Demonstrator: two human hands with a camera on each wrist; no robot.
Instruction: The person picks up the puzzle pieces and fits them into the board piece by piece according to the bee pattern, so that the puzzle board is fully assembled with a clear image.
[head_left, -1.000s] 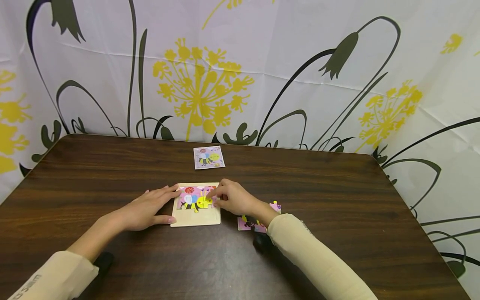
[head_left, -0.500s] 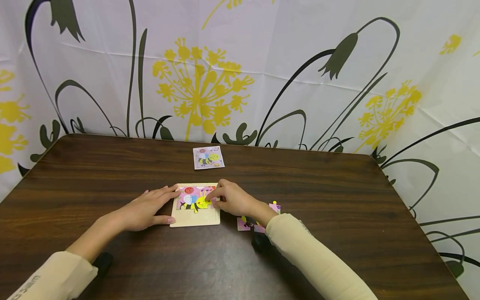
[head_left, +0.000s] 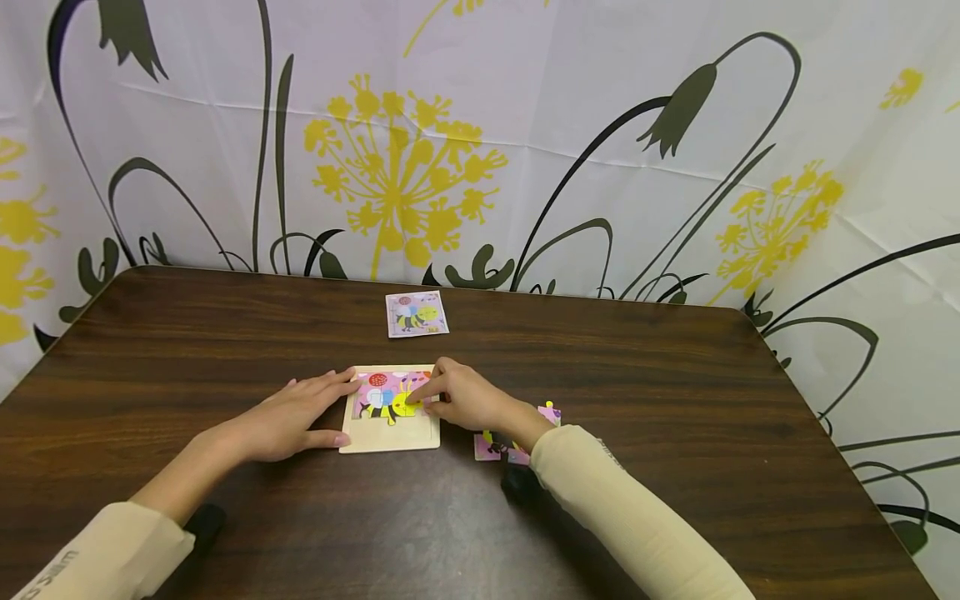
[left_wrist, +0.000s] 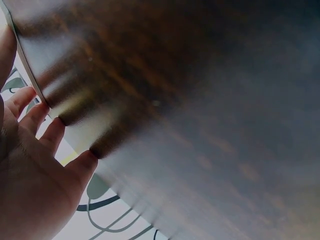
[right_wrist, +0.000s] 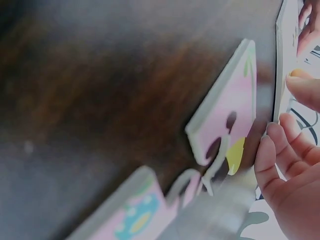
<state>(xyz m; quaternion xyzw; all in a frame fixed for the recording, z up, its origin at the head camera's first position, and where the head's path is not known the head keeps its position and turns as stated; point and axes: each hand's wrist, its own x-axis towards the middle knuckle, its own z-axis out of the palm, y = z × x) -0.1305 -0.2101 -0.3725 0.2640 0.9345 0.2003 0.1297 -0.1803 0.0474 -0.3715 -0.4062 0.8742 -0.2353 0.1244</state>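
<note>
In the head view a wooden puzzle board (head_left: pixel 390 437) lies flat on the table, its upper part filled with puzzle pieces (head_left: pixel 384 398) that form a bee on pink. My left hand (head_left: pixel 288 417) rests at the board's left side, fingertips on the upper left corner and thumb on the lower left one. From the right, my right hand (head_left: pixel 468 396) reaches over the board, the index fingertip pressing on the bee's yellow head and the thumb beside it. The right wrist view shows its other fingers loosely bent by the board's edge (right_wrist: pixel 281 60). The hand hides the board's right edge partly.
Several loose puzzle pieces (head_left: pixel 487 447) lie on the table (head_left: pixel 675 400), partly under the right forearm; the right wrist view shows a pink piece (right_wrist: pixel 232 100) close by. A square picture card (head_left: pixel 417 314) with the same bee lies behind the board. A patterned cloth (head_left: pixel 570 92) hangs behind the table.
My right index fingertip has slid slightly left on the bee's head. The left hand and the board have hardly moved.
</note>
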